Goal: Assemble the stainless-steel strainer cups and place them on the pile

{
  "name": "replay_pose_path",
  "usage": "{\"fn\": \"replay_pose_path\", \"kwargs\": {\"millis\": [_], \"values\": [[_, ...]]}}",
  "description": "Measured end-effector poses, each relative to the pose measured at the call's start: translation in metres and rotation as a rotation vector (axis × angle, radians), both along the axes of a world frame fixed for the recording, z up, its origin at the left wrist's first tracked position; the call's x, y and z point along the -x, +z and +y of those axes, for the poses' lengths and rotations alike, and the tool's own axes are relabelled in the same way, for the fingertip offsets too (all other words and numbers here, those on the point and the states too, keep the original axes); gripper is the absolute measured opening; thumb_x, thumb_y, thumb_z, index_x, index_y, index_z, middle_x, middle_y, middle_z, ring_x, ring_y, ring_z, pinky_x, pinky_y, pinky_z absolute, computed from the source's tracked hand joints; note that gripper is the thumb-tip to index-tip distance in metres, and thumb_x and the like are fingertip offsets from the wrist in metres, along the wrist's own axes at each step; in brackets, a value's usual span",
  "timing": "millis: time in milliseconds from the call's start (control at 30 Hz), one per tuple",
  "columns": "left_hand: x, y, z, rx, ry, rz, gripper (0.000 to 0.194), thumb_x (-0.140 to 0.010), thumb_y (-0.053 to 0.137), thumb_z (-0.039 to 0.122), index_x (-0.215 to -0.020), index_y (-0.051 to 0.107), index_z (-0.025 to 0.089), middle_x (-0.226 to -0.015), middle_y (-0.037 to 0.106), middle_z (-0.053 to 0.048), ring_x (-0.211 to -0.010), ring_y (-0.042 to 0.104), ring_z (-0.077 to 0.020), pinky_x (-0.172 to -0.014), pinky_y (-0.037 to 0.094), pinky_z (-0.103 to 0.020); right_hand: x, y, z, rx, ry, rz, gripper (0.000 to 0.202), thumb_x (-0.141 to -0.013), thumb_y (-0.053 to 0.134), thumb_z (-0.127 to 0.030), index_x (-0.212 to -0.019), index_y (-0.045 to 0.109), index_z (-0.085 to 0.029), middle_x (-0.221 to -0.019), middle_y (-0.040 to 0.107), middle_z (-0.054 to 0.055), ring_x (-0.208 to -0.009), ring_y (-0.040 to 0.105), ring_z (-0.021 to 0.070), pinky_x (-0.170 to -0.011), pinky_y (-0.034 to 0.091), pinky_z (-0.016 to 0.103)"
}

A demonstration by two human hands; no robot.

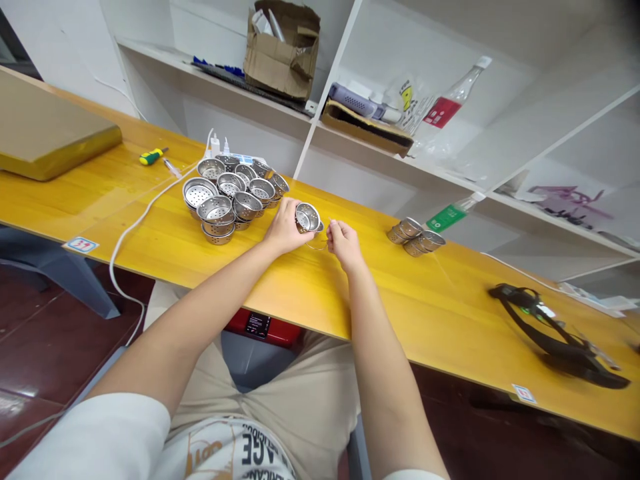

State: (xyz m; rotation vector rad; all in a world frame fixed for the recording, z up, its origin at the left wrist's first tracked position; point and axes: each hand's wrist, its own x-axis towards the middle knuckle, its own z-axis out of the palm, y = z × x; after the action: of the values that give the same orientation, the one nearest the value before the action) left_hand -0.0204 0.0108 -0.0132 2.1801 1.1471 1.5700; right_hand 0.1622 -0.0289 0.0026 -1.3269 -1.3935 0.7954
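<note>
My left hand (285, 229) is closed round a perforated metal cup (307, 218), its opening tilted up toward me above the yellow table (300, 280). Just to the right, my right hand (343, 241) is pinched on a thin wire (317, 248) that curves toward the underside of the cup. Whether the wire is joined to the cup is too small to tell. Left of my left hand stand several stacks of similar perforated metal cups (218, 211). Farther right, two more stacks of cups (406, 230) lie tilted on the table.
A green-labelled bottle (447, 217) is beside the right stacks. Black headgear (550, 333) lies at the right. A screwdriver (153, 157), a white cable (145, 212) and a large cardboard box (55, 127) are at the left. Shelves (320, 123) rise behind the table.
</note>
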Motion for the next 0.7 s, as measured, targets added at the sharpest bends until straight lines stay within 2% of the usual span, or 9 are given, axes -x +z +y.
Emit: {"fn": "replay_pose_path", "kwargs": {"millis": [100,200,300,467,700], "values": [[0.001,0.0,-0.002,0.045,-0.035,0.022,0.068,-0.067,0.084,0.024,-0.125,0.05,0.019,-0.123,0.063,-0.012,-0.116,0.064,-0.0294,-0.104,0.052,-0.043,0.007,0.013,-0.007,-0.008,0.057,0.335,0.057,-0.091,0.058,-0.075,-0.072,0.039,-0.025,-0.062,0.031,-0.008,-0.046,0.027,0.0087,-0.042,0.026,0.023],[0.002,0.0,-0.003,0.074,-0.1,0.052,0.069,-0.068,0.08,0.02,-0.129,0.05,0.02,-0.123,0.067,-0.011,-0.114,0.066,-0.0289,-0.102,0.054,-0.042,0.012,0.024,-0.014,0.009,0.107,0.497,0.062,-0.092,0.059,-0.076,-0.069,0.033,-0.025,-0.062,0.027,-0.008,-0.046,0.024,0.0083,-0.039,0.027,0.021],[0.002,0.001,-0.004,0.032,-0.16,0.083,0.064,-0.068,0.077,0.015,-0.128,0.054,0.021,-0.126,0.067,-0.011,-0.118,0.066,-0.0289,-0.104,0.053,-0.042,0.016,0.028,-0.017,0.057,0.119,0.547,0.064,-0.092,0.058,-0.077,-0.068,0.031,-0.025,-0.062,0.026,-0.007,-0.047,0.024,0.0091,-0.039,0.029,0.022],[0.001,0.002,-0.005,0.018,-0.218,0.133,0.059,-0.069,0.074,0.014,-0.125,0.057,0.02,-0.125,0.068,-0.012,-0.12,0.065,-0.0291,-0.103,0.053,-0.041,0.019,0.022,-0.014,0.111,0.171,0.585,0.063,-0.092,0.062,-0.075,-0.069,0.031,-0.024,-0.061,0.029,-0.007,-0.047,0.027,0.0093,-0.041,0.032,0.022],[-0.003,-0.001,-0.004,0.04,-0.277,0.049,0.062,-0.068,0.077,0.019,-0.128,0.058,0.019,-0.128,0.069,-0.012,-0.121,0.066,-0.0285,-0.107,0.051,-0.041,0.021,0.02,-0.012,0.135,0.269,0.697,0.061,-0.093,0.068,-0.066,-0.069,0.031,-0.024,-0.06,0.03,-0.008,-0.046,0.027,0.0079,-0.041,0.033,0.021]]}}
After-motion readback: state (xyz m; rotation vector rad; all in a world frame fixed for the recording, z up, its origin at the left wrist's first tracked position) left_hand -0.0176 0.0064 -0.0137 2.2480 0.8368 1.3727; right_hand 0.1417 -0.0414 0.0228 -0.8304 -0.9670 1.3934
